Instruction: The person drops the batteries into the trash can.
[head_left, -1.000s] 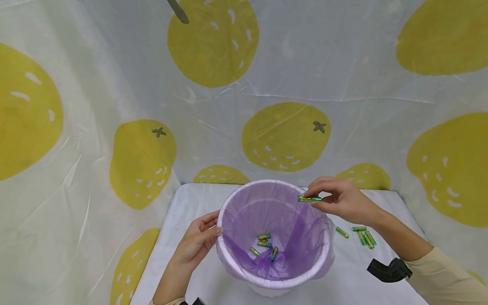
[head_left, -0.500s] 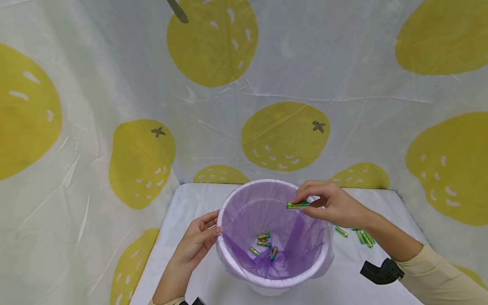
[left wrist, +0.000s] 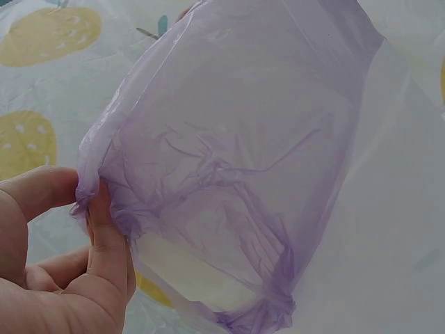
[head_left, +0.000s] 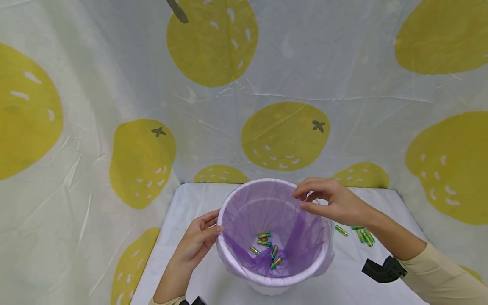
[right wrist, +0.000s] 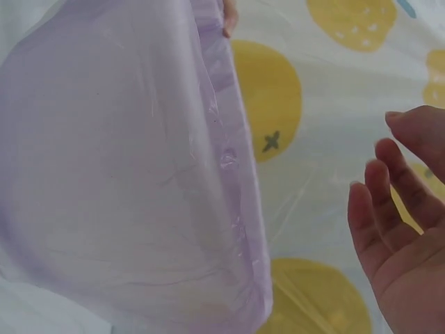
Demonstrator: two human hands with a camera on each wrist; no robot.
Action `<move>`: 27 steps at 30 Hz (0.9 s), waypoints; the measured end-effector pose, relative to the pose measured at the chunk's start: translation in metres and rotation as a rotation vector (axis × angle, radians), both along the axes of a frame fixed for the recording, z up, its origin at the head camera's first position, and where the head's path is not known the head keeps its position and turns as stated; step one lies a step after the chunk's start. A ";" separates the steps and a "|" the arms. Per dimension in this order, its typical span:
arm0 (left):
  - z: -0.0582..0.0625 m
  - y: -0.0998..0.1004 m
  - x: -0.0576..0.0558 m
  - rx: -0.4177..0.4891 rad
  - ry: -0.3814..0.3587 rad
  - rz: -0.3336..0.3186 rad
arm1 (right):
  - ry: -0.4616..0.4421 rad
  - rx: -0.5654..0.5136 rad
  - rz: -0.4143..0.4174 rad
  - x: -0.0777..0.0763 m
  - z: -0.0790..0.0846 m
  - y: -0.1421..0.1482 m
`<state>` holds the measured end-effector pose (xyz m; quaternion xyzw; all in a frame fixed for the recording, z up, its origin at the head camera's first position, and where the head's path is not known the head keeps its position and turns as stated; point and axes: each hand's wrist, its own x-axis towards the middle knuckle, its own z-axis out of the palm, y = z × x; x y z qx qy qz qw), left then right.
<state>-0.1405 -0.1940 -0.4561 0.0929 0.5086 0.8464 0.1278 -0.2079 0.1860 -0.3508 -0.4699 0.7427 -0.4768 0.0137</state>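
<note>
A round bin (head_left: 263, 283) lined with a thin purple plastic bag (head_left: 244, 207) stands in the middle of the head view. My left hand (head_left: 196, 243) grips its rim on the left, thumb on the inside edge; in the left wrist view the fingers (left wrist: 104, 236) pinch the lined rim. Above the right part of the opening, my right hand (head_left: 331, 201) is held with fingers parted and nothing between them. Several green and gold batteries (head_left: 264, 243) lie at the bottom of the bag, one (head_left: 276, 263) nearest the front.
On the white-covered table (head_left: 225, 292), several more batteries (head_left: 364, 236) lie to the right of the bin, below my right forearm. A curtain (head_left: 213, 127) printed with yellow fruit hangs behind and at both sides.
My right hand carried a battery leftward over the bin and let it go. It now lies in the bag with the others. The left hand has stayed on the rim.
</note>
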 end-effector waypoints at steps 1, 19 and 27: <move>0.000 0.000 0.000 0.000 -0.001 0.001 | 0.000 0.000 0.001 0.000 0.000 0.001; 0.002 -0.001 0.001 0.005 0.004 -0.013 | 0.054 -0.017 -0.068 0.002 -0.012 0.032; 0.002 -0.001 0.001 0.004 0.004 -0.016 | 0.035 0.040 -0.174 0.005 -0.014 0.049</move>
